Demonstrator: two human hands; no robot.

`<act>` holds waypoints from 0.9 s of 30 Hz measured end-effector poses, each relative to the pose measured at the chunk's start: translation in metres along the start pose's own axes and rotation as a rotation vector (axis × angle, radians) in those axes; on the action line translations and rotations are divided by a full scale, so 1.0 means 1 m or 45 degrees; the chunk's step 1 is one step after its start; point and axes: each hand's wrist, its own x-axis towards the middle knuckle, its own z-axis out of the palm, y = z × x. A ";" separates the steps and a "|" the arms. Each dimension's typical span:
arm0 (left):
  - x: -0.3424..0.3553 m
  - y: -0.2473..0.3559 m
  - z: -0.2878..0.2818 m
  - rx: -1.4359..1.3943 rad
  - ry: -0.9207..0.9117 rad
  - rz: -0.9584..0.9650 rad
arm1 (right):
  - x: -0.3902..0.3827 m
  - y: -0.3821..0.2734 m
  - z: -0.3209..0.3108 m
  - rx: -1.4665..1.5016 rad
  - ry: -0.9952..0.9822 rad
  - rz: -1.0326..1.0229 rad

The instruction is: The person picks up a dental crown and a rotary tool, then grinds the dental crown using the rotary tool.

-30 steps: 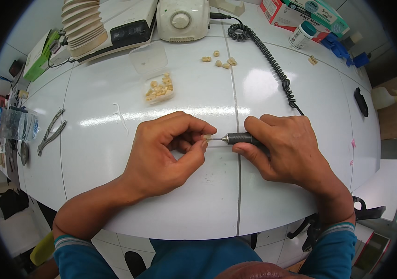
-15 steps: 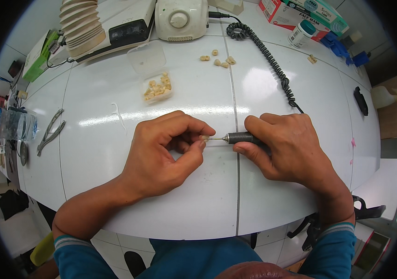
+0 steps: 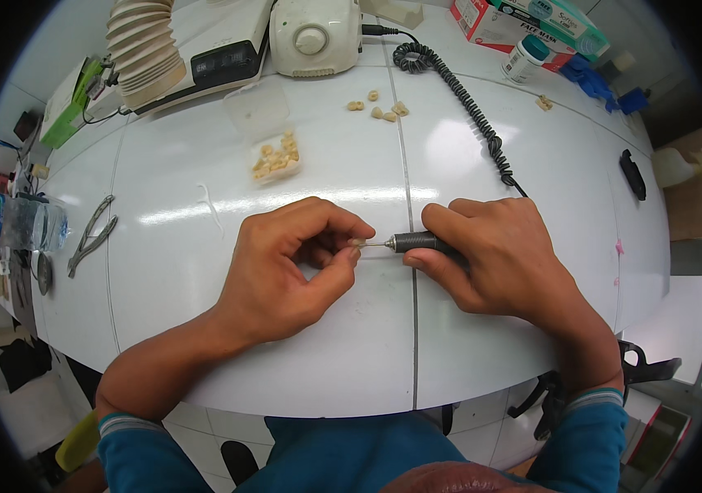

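Note:
My left hand (image 3: 285, 275) pinches a small pale tooth-like piece (image 3: 356, 242) between thumb and fingertips; most of it is hidden. The fingers of my right hand (image 3: 494, 259) wrap around a dark-gripped rotary handpiece (image 3: 418, 241). Its thin metal bur (image 3: 377, 244) points left and meets the piece at my left fingertips. Both hands are low over the white table (image 3: 342, 345). Beyond my left hand stands a small clear plastic box (image 3: 296, 172) holding several yellowish teeth (image 3: 275, 156), its lid (image 3: 256, 107) flipped back.
A black coiled cord (image 3: 472, 103) runs near my right hand from a white control unit (image 3: 311, 41). Loose teeth (image 3: 384, 113) lie at the back. Pliers (image 3: 90, 237) and a plastic bottle (image 3: 26, 222) lie left, beyond a white thread-like strip (image 3: 210, 205). A white jar (image 3: 525, 62) stands back right.
The whole view has shifted slightly, with the tabletop things appearing a little further left. Both hands keep the same hold, bur still against the small piece.

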 end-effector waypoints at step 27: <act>0.066 0.001 0.016 -0.514 -0.099 -0.117 | 0.024 0.051 -0.014 0.247 0.028 0.616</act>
